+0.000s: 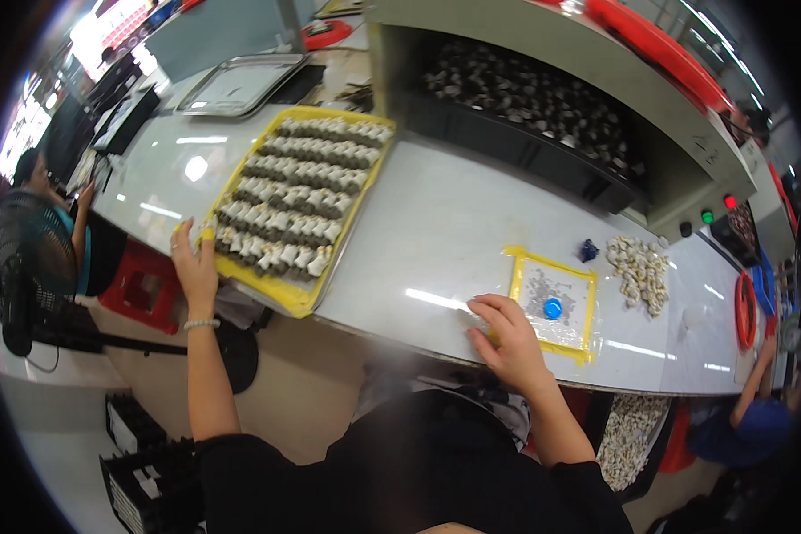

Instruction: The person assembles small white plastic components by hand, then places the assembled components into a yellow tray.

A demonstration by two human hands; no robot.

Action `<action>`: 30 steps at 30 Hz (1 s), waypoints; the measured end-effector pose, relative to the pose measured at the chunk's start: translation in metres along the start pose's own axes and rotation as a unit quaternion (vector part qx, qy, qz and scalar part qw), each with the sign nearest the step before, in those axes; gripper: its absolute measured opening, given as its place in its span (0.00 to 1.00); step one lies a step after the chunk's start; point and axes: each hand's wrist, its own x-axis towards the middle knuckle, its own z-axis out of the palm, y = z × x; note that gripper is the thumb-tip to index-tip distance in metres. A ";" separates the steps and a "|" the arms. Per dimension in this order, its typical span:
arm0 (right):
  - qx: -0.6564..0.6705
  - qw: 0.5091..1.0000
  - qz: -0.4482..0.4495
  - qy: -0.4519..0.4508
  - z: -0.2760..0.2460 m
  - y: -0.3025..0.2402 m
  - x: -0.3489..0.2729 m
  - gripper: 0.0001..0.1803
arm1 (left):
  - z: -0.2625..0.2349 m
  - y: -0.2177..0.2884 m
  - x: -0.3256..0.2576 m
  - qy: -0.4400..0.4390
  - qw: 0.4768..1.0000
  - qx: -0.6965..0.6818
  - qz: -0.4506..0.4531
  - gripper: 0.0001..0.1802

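Observation:
A yellow-edged tray [298, 298] stands on the white table to the left, filled with rows of small white pieces [307, 196] set on dark grey bases. My left hand [196, 267] is at the tray's left edge, fingers outstretched and slightly apart; it appears to touch the rim without gripping it. Over the table's front edge hovers or rests my right hand [512, 347], thumb and fingers apart, with nothing visible in it. Beside it lies a square sheet bordered with yellow tape [587, 311]. A round blue cap [553, 309] and small grey bits are on that sheet.
Small whitish pieces [639, 271] lie heaped on the right, next to a dark blue lump [588, 250]. A machine housing [543, 31] holds a black bin [543, 142] of dark pieces. A fan [27, 258] stands left. Other people sit at both sides.

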 end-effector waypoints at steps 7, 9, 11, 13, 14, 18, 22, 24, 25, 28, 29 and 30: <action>0.059 0.996 -0.063 0.023 -0.027 -0.003 -0.022 0.16 | 0.006 0.178 0.027 -0.109 0.961 -0.195 0.163 0.21; 0.047 0.997 -0.052 0.029 -0.050 -0.005 -0.022 0.17 | 0.017 0.229 0.040 -0.190 0.931 -0.200 0.240 0.22; 0.025 0.997 -0.048 0.056 -0.078 0.004 -0.015 0.18 | 0.040 0.267 0.055 -0.249 0.907 -0.203 0.271 0.24; -0.024 0.996 -0.012 0.083 -0.113 0.021 0.007 0.16 | 0.083 0.292 0.073 -0.271 0.896 -0.221 0.275 0.25; -0.079 0.989 -0.032 0.122 -0.131 0.026 0.023 0.15 | 0.101 0.304 0.085 -0.289 0.888 -0.231 0.272 0.26; -0.143 0.982 0.008 0.119 -0.177 0.079 0.089 0.18 | 0.180 0.339 0.126 -0.277 0.892 -0.174 0.310 0.32; -0.217 0.971 0.078 0.067 -0.188 0.147 0.161 0.24 | 0.218 0.369 0.145 -0.506 0.837 -0.078 0.192 0.42; -0.295 0.951 0.069 0.056 -0.180 0.183 0.196 0.28 | 0.222 0.376 0.134 -0.509 0.840 0.004 0.188 0.44; -0.294 0.952 0.066 0.057 -0.176 0.207 0.210 0.28 | 0.222 0.378 0.127 -0.466 0.863 0.004 0.196 0.44; -0.340 0.934 0.022 0.106 -0.174 0.249 0.243 0.30 | 0.217 0.382 0.124 -0.454 0.872 -0.011 0.180 0.42; -0.267 0.961 0.019 0.066 -0.178 0.244 0.255 0.32 | 0.215 0.380 0.124 -0.449 0.878 -0.001 0.165 0.42; -0.197 0.980 0.018 0.024 -0.182 0.244 0.264 0.34 | 0.214 0.381 0.124 -0.449 0.876 -0.017 0.177 0.41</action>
